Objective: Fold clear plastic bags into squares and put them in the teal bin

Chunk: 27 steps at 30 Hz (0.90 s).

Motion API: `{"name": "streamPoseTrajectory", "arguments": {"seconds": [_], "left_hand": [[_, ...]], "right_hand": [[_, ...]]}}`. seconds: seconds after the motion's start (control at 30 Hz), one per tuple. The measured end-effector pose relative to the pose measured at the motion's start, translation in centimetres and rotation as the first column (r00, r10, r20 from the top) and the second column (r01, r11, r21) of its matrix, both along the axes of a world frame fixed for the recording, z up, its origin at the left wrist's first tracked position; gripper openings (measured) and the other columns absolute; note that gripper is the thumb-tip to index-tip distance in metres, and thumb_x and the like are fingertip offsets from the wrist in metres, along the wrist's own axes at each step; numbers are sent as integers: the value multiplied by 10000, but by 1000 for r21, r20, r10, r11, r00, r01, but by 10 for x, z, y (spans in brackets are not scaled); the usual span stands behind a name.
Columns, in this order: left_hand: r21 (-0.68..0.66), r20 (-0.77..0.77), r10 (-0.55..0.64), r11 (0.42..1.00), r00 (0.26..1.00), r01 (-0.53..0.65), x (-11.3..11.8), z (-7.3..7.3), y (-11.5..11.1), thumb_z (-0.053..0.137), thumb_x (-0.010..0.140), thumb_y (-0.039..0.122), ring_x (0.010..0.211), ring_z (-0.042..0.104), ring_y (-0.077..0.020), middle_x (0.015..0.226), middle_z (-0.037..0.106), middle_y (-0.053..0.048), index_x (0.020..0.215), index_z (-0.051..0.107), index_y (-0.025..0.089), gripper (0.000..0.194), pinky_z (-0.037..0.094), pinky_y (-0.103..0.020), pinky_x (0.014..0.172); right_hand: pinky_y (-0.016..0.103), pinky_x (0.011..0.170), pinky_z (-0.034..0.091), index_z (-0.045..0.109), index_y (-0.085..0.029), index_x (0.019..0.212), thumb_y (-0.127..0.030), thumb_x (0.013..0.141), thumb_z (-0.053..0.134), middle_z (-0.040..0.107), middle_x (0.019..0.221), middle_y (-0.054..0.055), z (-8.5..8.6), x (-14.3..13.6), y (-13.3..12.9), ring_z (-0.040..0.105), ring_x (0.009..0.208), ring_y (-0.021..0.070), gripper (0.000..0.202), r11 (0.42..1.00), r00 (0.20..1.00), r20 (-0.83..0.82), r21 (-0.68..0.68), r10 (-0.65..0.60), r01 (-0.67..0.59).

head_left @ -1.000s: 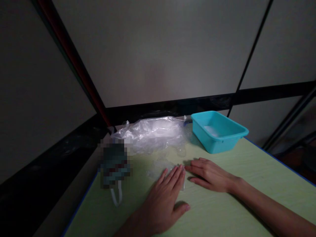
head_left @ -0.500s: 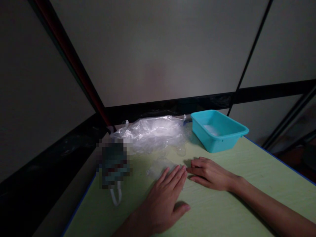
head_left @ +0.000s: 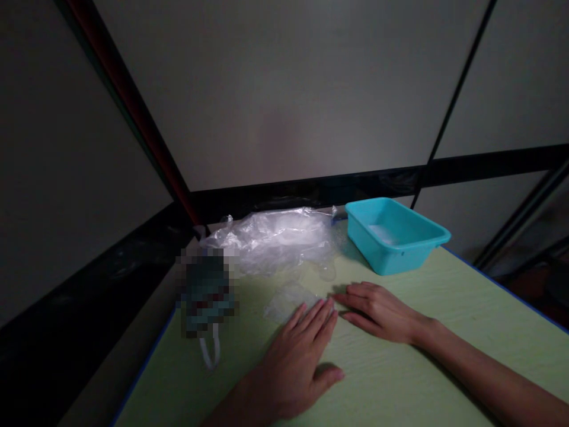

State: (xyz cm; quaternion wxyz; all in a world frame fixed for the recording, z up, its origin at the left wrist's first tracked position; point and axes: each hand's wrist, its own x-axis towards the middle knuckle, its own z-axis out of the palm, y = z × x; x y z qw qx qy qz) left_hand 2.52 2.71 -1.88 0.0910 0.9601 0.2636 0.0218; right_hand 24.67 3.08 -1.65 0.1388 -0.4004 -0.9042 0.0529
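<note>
Clear film [head_left: 287, 301]: here it is, lying crumpled and low on the green bench [head_left: 400, 385], its near right part disappearing under the fingertips of the left hand [head_left: 297, 362].
Left hand: spreading flat, palm down, fingers together, thumb standing off to the side; it's covering part of the film, not gripping it.
Right hand [head_left: 376, 311]: resting low on the bench, index finger extending, thumb apart, nothing visibly pinched; the index is pointing at the left fingertips, and I cannot tell whether it's touching film.
Weight and feel: looking next to weightless, limp, probably slippery and prone to clinging; thin enough, I'd judge, to risk tearing under a sharp tug.
Best hold: a loose edge is suiting a thumb-and-finger pinch, with a flat palm anchoring the rest.
Far side: a shiny plastic heap [head_left: 284, 237] is sprawling just beyond, and the panel wall [head_left: 288, 118] is rising behind.
Right side: the teal tub [head_left: 402, 261] is standing upright past the right hand, something pale [head_left: 382, 233] lying inside.
Left side: a pixelated dark item [head_left: 208, 290] with a white strap [head_left: 216, 347] is sitting near the blue edge [head_left: 144, 369].
Room to move: the bench top is stretching widest nearby, between the left thumb and the right forearm [head_left: 480, 366].
</note>
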Motion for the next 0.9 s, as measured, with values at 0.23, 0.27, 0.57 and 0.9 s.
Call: {"name": "streamPoseTrajectory", "arguments": {"seconds": [0.23,0.27,0.57,0.9], "left_hand": [[13,-5,8,1000,1000,-8,-1,0,0,457,836,433,1330,64,-203,1460,86,-63,1388,109,175,702,119,-384,1086],[13,-3,9,1000,1000,-9,-1,0,0,457,835,434,1330,66,-205,1459,89,-63,1388,111,175,702,120,-385,1086],[16,1,30,999,1000,-30,0,1,-1,488,820,403,1329,63,-213,1461,69,-59,1392,68,176,745,131,-387,1086],[3,-10,30,1000,999,-30,0,0,-1,482,820,412,1331,45,-202,1462,57,-56,1393,40,169,763,110,-388,1087]], "right_hand": [[313,710,412,546,-164,1128,-306,917,342,563,815,68,-2,1,2,527,762,186,326,1000,1000,-5,29,10,-10],[308,700,407,557,-164,1108,-306,918,339,558,805,65,-2,1,2,522,752,183,322,999,1000,-2,34,10,-10],[293,676,383,594,-165,1046,-303,921,332,531,766,57,0,2,0,501,730,174,321,999,1000,-1,35,31,-31],[313,701,389,537,-165,1163,-315,921,331,530,808,67,-1,1,0,496,766,186,351,999,999,7,8,37,-37]]}}
